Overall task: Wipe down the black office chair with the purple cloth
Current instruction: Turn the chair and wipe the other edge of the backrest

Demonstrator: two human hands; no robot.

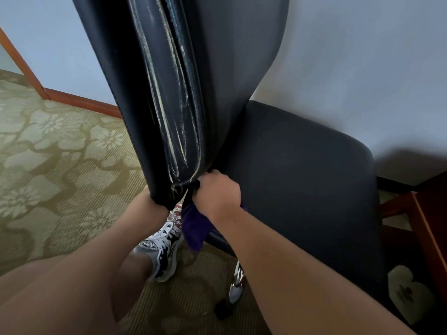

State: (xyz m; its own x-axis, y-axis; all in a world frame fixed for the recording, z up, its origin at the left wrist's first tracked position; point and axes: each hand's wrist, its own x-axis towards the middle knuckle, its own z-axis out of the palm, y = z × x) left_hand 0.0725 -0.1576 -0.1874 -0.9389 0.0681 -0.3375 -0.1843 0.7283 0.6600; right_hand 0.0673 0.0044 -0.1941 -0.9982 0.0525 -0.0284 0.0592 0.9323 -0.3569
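Right grip [217, 194] clutching purple cloth [193, 228] (bunched), left grip [151, 201] clasping black office chair [302, 177] edge

A pale blue-grey wall [362, 68] fills ten to three o'clock; wooden baseboard [82, 102] meets green patterned carpet [60, 165] at nine; wooden furniture [430, 213] at four.

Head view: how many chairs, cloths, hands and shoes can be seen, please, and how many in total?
black office chair: 1
purple cloth: 1
hands: 2 (left hand, right hand)
shoe: 1
Total: 5
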